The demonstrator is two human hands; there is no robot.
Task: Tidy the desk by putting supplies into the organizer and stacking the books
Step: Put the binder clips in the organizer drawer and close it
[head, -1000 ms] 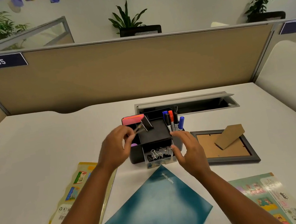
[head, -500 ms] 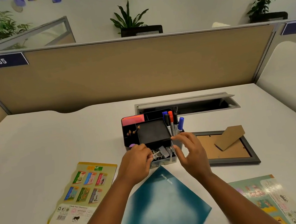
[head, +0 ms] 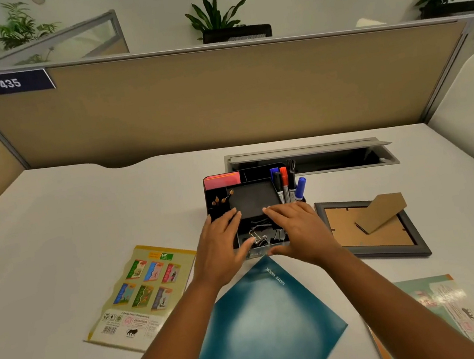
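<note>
Head view, the only one. Left hand [head: 223,242] and right hand [head: 298,228] both lie flat on the front part of the black plastic desk organizer [head: 251,198], fingers straight, the grip wide on each and holding nothing; they flank the clear front drawer [head: 265,241], which stands pulled out and holds black and silver binder clips [head: 261,235]. Judged step: push the drawer home. To do it well, press evenly with both thumbs at the drawer's front edge, steady the body with the fingers so the organizer does not slide back on the white bench [head: 82,221], and check no clip handle sticks up to jam. Organizer sits mid-bench, just in front of the open cable hatch [head: 312,158]; red, blue and black markers [head: 285,184] upright in its right compartment, pink sticky notes [head: 222,180] at back left. Books not yet stacked: teal notebook [head: 267,325] nearest, its corner touching the drawer; yellow booklet [head: 145,294] to the left, a green one [head: 443,314] at the right. A grey picture frame [head: 372,229] lies face-down beside the organizer.
</note>
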